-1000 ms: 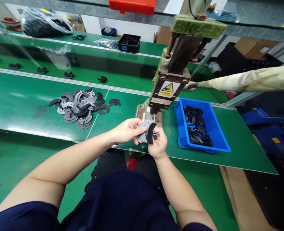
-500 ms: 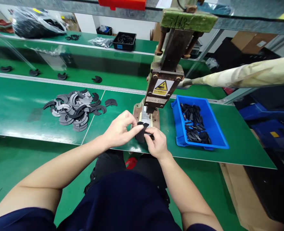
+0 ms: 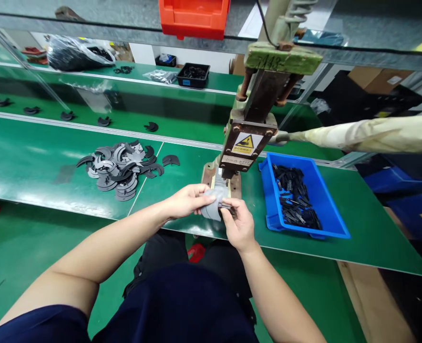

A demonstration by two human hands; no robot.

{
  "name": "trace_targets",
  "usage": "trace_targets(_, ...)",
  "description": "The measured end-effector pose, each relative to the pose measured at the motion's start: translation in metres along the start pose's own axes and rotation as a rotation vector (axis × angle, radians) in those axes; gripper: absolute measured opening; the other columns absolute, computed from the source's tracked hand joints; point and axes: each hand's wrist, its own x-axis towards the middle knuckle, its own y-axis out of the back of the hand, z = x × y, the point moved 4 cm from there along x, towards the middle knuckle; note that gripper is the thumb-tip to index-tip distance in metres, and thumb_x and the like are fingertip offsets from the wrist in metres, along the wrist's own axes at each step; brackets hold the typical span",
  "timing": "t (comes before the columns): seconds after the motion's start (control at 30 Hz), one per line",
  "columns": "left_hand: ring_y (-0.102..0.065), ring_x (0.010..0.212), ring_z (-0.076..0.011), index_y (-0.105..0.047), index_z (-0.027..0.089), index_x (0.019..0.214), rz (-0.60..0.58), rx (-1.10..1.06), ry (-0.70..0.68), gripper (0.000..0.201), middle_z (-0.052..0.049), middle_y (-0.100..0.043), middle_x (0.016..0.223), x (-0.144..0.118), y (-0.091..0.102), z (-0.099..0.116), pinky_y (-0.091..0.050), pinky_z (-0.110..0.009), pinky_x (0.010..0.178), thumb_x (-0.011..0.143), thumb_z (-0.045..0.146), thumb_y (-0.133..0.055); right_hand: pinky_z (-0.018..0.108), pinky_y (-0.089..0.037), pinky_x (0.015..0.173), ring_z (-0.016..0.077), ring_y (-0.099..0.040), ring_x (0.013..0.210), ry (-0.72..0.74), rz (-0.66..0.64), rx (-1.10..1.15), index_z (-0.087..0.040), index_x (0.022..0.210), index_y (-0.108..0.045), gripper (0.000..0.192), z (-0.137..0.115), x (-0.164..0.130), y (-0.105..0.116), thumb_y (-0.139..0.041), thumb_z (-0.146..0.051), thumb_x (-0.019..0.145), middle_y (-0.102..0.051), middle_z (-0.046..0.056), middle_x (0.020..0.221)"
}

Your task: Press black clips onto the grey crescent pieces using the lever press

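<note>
Between my hands is a curved grey plastic piece (image 3: 211,211), its pale face turned up, just in front of the press base. My left hand (image 3: 186,201) pinches its left and upper edge between thumb and fingers. At its right edge, my right hand (image 3: 240,223) closes on a thin black plastic part (image 3: 227,206), partly hidden by the fingers. Right behind the hands stands a hand press (image 3: 246,138) with a yellow warning label; its ram hangs above a metal fixture (image 3: 222,179).
A heap of curved grey pieces (image 3: 119,166) lies left on the green table, a single one (image 3: 171,160) beside it. To the right is a blue bin (image 3: 330,209) of thin black parts. A wrapped press lever (image 3: 361,136) reaches right. Curved pieces dot the green strip (image 3: 192,130) behind.
The curved piece has turned from its dark side to its pale grey face. My left hand has shifted its grip on it. The whole view has tilted slightly upward.
</note>
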Motion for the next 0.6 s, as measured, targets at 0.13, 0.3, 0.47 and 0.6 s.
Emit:
trace_targets(0.13, -0.051, 0.048, -0.007, -0.056, 0.019, 0.082, 0.447, -0.076, 0.006, 0.04, 0.003, -0.059, 0.061, 0.049, 0.074, -0.013, -0.039, -0.017, 0.045, 0.092, 0.049, -0.081, 0.041, -0.066, 0.092, 0.0191, -0.076, 0.1, -0.054, 0.034, -0.035, -0.029, 0.134, -0.061, 0.035, 0.006, -0.004, 0.027, -0.062, -0.033, 0.1, -0.074, 0.005, 0.107)
trace_targets(0.3, -0.054, 0.046, -0.0075, -0.055, 0.018, 0.091, 0.703, -0.115, 0.174, 0.025, 0.001, -0.06, 0.06, 0.128, 0.154, -0.001, -0.045, -0.017, 0.049, 0.1, 0.033, -0.074, 0.045, -0.064, 0.094, 0.0216, -0.074, 0.101, -0.125, 0.146, -0.213, -0.028, 0.114, -0.071, 0.021, 0.015, -0.002, 0.091, -0.066, -0.04, 0.097, -0.073, 0.006, 0.108)
trace_targets(0.47, -0.071, 0.067, -0.0134, -0.062, 0.015, 0.104, 0.669, -0.067, 0.146, 0.021, -0.008, -0.075, 0.084, 0.174, 0.175, 0.019, -0.061, -0.024, 0.068, 0.099, 0.031, -0.074, 0.047, -0.063, 0.095, 0.0227, -0.073, 0.096, -0.263, 0.164, -0.469, -0.027, 0.118, -0.071, 0.034, 0.031, 0.016, 0.155, -0.061, -0.052, 0.098, -0.076, 0.008, 0.111)
trace_targets(0.6, -0.07, 0.072, -0.0149, -0.062, 0.014, 0.103, 0.659, 0.032, 0.146, 0.022, -0.01, -0.075, 0.087, 0.178, 0.17, 0.001, -0.061, -0.03, 0.075, 0.09, 0.019, -0.079, 0.049, -0.062, 0.096, 0.0268, -0.074, 0.104, -0.38, -0.029, -0.679, -0.025, 0.12, -0.069, 0.041, 0.063, 0.032, 0.2, -0.059, -0.055, 0.094, -0.076, 0.011, 0.122)
